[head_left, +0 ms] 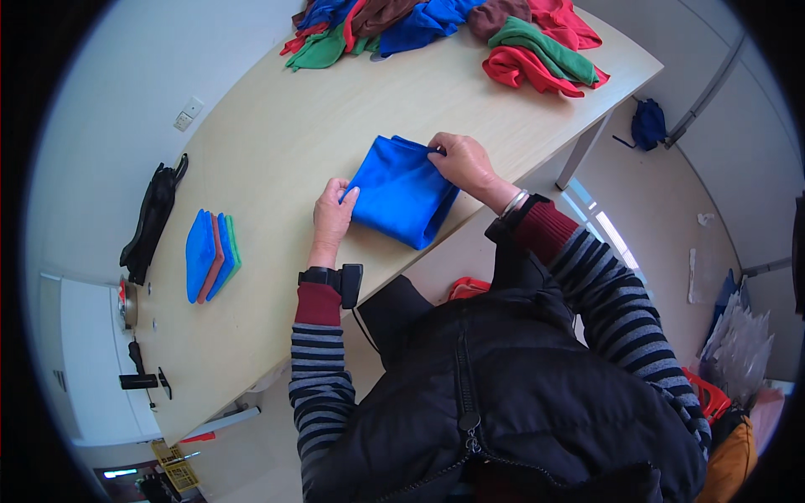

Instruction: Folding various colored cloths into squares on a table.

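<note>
A blue cloth [402,191], folded over into a rough square, lies near the front edge of the table. My left hand [333,210] pinches its left edge between thumb and fingers. At the cloth's far right corner, my right hand [464,161] grips the fabric with thumb and fingertips. The fold's open end shows loose layers toward the table edge. To the left rests a neat stack of folded cloths [211,256] in blue, brown and green.
Crumpled cloths [411,25] in several colours are heaped at the table's far side, with a red and green bunch [545,59] at far right. A black umbrella-like item [153,220] and a black-handled tool [139,377] lie along the left edge. A white wall stands behind.
</note>
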`<action>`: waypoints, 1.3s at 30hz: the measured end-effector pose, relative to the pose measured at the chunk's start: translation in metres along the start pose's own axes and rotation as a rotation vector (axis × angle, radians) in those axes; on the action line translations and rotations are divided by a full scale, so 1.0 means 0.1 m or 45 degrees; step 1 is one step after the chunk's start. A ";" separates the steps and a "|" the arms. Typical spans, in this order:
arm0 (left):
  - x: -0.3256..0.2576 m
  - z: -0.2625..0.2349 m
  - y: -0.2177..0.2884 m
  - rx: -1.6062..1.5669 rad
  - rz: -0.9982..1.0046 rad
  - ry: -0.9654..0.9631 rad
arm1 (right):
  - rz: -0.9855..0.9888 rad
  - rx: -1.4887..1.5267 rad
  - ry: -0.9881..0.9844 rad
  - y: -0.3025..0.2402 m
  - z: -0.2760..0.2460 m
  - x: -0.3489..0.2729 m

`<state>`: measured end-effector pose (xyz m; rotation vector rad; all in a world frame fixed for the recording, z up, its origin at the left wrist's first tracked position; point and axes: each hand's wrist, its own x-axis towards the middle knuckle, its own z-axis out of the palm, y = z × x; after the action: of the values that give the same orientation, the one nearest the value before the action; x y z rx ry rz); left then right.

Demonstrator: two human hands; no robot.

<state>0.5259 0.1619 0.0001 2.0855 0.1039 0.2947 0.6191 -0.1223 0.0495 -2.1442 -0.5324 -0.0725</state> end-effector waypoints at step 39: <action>-1.14 0.89 1.65 2.220 1.440 -0.739 | -0.073 -0.096 0.050 0.22 0.16 0.03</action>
<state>0.4301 -0.0186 0.0799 3.5826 -1.8100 0.2268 0.6287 -0.1199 0.0243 -2.1963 -0.5764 -0.1690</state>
